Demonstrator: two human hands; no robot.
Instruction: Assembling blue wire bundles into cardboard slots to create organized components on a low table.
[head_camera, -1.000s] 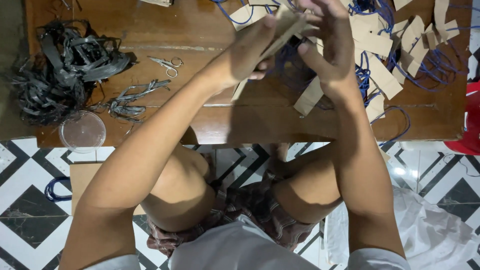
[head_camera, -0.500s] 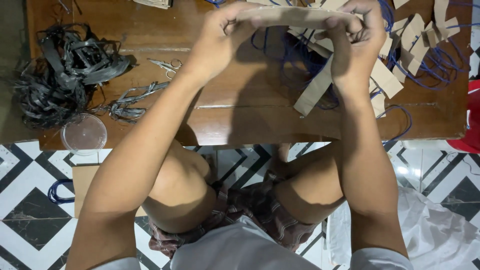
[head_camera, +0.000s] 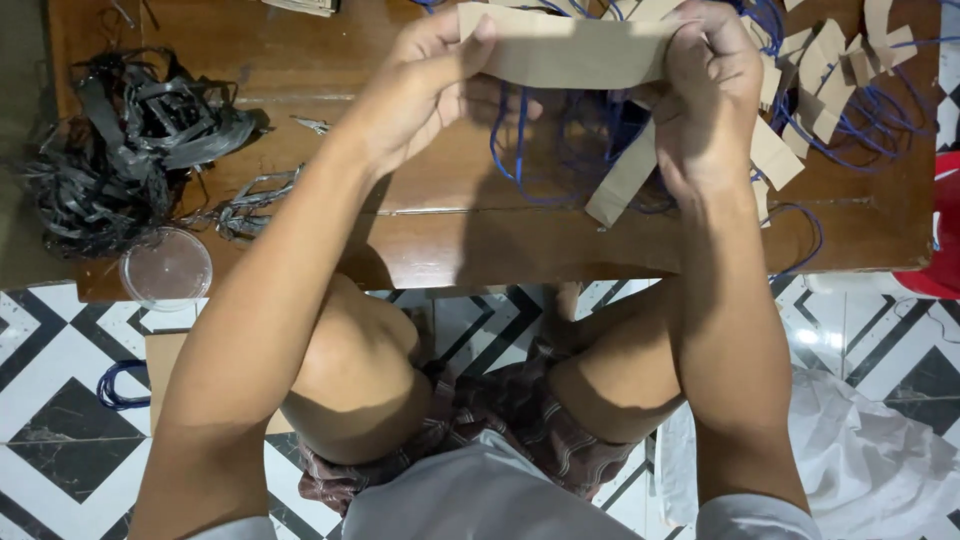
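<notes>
Both my hands hold one brown paper strip (head_camera: 570, 50) flat and level above the low wooden table (head_camera: 420, 245). My left hand (head_camera: 425, 85) pinches its left end and my right hand (head_camera: 705, 95) grips its right end. Blue cords (head_camera: 560, 140) hang in loops from the strip down to the tabletop. Under my right hand lie more brown paper strips (head_camera: 625, 180), several of them with blue cords attached, spread toward the table's right side (head_camera: 830, 90).
A heap of black plastic straps (head_camera: 120, 140) fills the table's left side, with a clear round lid (head_camera: 165, 268) at the front left corner. A brown bag with a blue handle (head_camera: 130, 385) lies on the tiled floor. White cloth (head_camera: 870, 450) lies at lower right.
The paper strip went from tilted and bunched between my hands to stretched out flat and level. My left hand moved left along it and the camera view shifted slightly.
</notes>
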